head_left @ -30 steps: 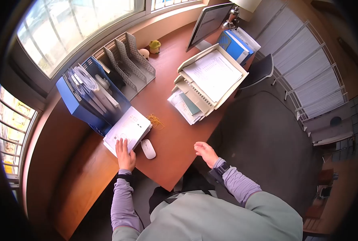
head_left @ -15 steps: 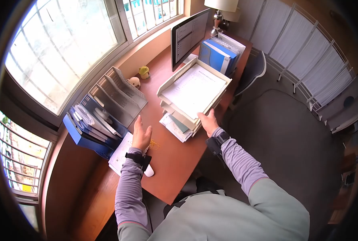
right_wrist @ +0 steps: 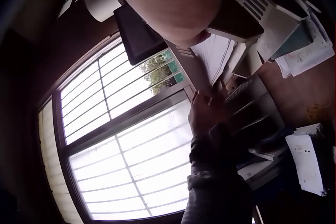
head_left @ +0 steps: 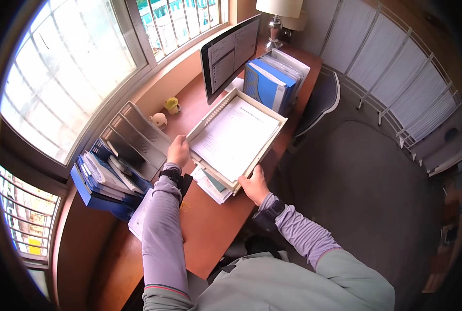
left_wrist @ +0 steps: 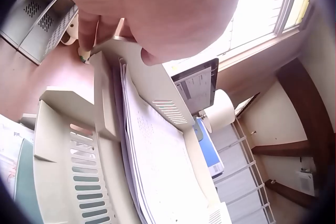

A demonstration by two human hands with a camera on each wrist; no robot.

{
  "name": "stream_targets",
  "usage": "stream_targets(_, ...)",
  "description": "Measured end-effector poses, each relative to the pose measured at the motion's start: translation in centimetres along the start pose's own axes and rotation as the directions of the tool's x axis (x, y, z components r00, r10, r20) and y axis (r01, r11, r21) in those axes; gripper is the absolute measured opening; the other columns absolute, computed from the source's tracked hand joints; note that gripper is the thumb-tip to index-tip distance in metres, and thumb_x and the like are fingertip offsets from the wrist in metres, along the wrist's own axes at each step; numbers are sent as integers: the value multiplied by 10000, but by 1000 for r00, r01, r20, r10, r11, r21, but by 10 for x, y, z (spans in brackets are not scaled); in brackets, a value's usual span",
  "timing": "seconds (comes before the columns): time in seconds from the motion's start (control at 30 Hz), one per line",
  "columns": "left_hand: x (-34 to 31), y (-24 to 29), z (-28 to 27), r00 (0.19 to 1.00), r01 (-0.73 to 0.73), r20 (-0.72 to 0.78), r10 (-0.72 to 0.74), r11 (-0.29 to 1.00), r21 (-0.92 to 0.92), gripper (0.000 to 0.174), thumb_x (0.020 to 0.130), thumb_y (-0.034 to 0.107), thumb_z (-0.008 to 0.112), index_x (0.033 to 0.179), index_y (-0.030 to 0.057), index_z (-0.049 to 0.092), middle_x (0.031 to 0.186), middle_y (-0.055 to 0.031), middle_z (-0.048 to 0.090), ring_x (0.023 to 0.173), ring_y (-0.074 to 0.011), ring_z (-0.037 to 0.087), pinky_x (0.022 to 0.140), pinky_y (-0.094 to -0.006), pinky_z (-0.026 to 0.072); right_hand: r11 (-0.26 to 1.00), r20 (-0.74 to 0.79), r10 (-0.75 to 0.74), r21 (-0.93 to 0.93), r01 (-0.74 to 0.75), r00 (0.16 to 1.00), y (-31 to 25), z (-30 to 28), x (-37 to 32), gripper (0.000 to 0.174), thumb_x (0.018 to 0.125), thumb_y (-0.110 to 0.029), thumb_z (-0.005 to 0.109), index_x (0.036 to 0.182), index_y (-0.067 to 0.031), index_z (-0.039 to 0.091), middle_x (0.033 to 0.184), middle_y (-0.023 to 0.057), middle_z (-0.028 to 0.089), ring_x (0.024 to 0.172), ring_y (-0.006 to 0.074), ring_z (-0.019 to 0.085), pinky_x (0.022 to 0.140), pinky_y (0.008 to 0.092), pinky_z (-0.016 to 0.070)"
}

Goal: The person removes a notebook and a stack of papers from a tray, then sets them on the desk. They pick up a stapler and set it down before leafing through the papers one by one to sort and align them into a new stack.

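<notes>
A cream letter tray (head_left: pixel 281 124) holds a stack of printed paper (head_left: pixel 233 136). My left hand (head_left: pixel 178 150) grips its left rim; in the left wrist view that hand's thumb (left_wrist: pixel 152 56) lies over the tray wall. At the near right corner, my right hand (head_left: pixel 255 186) holds the same tray, thumb over the rim and the other fingers mostly hidden beneath. Below it shows another cream tray (left_wrist: pixel 58 129) with a slotted side, and papers with a green booklet (left_wrist: pixel 26 182) beside that one.
The monitor (head_left: pixel 231 57) and blue binders (head_left: pixel 264 85) stand behind the tray. To the left are a grey file rack (head_left: pixel 137 129), a blue file box (head_left: pixel 93 192) and a paper stack (head_left: pixel 138 217). Two small toys (head_left: pixel 172 105) sit by the window. A chair (head_left: pixel 319 103) stands right of the desk.
My left hand has left the paper stack near the mouse and moved across to the tray's left rim. My right hand has come forward onto the tray's near corner. The head view has shifted.
</notes>
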State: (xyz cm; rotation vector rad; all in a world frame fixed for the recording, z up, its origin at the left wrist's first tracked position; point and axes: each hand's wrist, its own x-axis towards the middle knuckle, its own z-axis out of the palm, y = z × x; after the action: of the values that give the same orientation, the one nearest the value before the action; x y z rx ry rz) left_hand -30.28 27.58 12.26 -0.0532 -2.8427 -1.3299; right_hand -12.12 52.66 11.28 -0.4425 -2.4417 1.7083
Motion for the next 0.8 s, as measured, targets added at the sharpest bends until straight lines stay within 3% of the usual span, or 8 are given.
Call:
stream_targets(0.13, -28, -1, -4, 985, -85, -141, 100, 991, 107, 241, 928, 147, 527, 1114, 20, 615, 981, -219, 682, 943, -365, 659, 840, -406, 501, 999, 75, -38, -2, 39, 996, 7, -15, 13, 608, 766, -219, 673, 1253, 63, 441, 1267, 276, 491, 1197, 404, 484, 1029, 420, 401)
stream_targets(0.17, -40, 1, -8, 986, -84, -135, 95, 993, 84, 232, 924, 146, 528, 1093, 11, 611, 997, -243, 673, 969, -410, 642, 848, -431, 497, 997, 69, -76, 7, 76, 995, 7, -20, 17, 549, 764, -214, 670, 1199, 59, 475, 1216, 257, 521, 1157, 396, 510, 1007, 419, 415)
stream_targets(0.27, -73, 8, -17, 991, -46, -123, 55, 996, 81, 237, 918, 185, 542, 1072, 27, 625, 966, -228, 683, 947, -408, 648, 842, -463, 500, 996, 175, -79, 48, 72, 981, 8, -39, 38, 546, 774, -160, 640, 1252, 53, 485, 1183, 233, 593, 1125, 336, 581, 975, 386, 451)
stream_targets(0.4, -124, 20, -13, 978, 72, -191, -79, 996, -43, 232, 883, 181, 616, 1040, 17, 665, 924, -177, 712, 856, -315, 698, 791, -391, 532, 991, 366, -103, 117, 63, 925, 9, -62, 76, 573, 799, -133, 623, 1332, 30, 488, 1200, 162, 633, 1128, 218, 586, 970, 328, 456)
stream_targets(0.6, -160, 21, 0, 970, 171, -139, -198, 968, -185, 304, 865, 199, 636, 1070, -25, 655, 976, -184, 716, 888, -284, 697, 805, -374, 530, 954, 483, -140, 300, -14, 864, 14, -56, 128, 546, 838, -113, 571, 1355, 45, 491, 1216, 125, 627, 1121, 188, 577, 992, 294, 428)
stream_targets(0.63, -162, 28, -5, 972, 204, -84, -221, 963, -176, 302, 883, 89, 603, 1136, -75, 616, 1038, -128, 706, 944, -179, 663, 860, -300, 512, 949, 522, -128, 312, -50, 843, 17, -57, 134, 512, 861, -121, 553, 1335, 63, 498, 1213, 128, 623, 1109, 185, 579, 984, 292, 432)
stream_targets(0.73, -167, 18, -5, 974, 211, 24, -226, 860, -466, 339, 877, 48, 537, 1194, -67, 569, 1101, -114, 669, 1013, -189, 634, 937, -280, 471, 752, 482, -19, 584, -305, 876, 33, -57, 132, 567, 971, -416, 545, 1311, 37, 522, 1197, 159, 632, 1086, 217, 599, 984, 308, 433)
stream_targets(0.8, -179, 1, 5, 959, 189, -83, -271, 830, -525, 337, 876, 50, 535, 1194, -60, 554, 1087, -101, 652, 987, -180, 621, 910, -279, 474, 580, 268, 149, 756, -304, 952, 44, -56, 116, 645, 976, -546, 484, 1262, 29, 547, 1111, 162, 666, 1039, 227, 623, 961, 334, 448)
